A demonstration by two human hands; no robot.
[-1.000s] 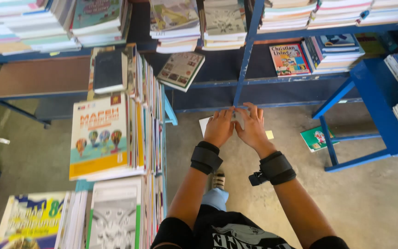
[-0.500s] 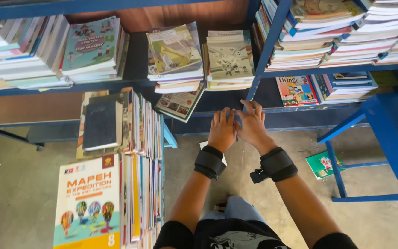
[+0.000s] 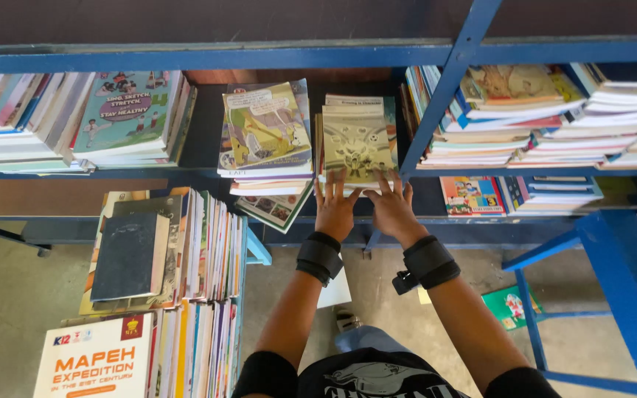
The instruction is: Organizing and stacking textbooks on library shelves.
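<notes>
Both my hands reach forward to a stack of olive-green books (image 3: 356, 140) lying flat on a blue metal shelf (image 3: 274, 54). My left hand (image 3: 335, 208) rests with spread fingers on the stack's near edge. My right hand (image 3: 390, 206) touches the same edge just to the right, fingers apart. Each wrist wears a black band. Left of that stack lies another pile topped by a yellow-green illustrated book (image 3: 265, 129).
Stacks of books fill the shelves at left (image 3: 123, 110) and right (image 3: 525, 110). A blue upright post (image 3: 444, 88) stands beside the stack. Upright books crowd a low rack (image 3: 178, 258) at lower left. A green book (image 3: 509, 306) and a white sheet lie on the concrete floor.
My view has tilted upward and both hands have risen from near the floor and lower shelf to the near edge of the olive-green stack on the higher shelf.
</notes>
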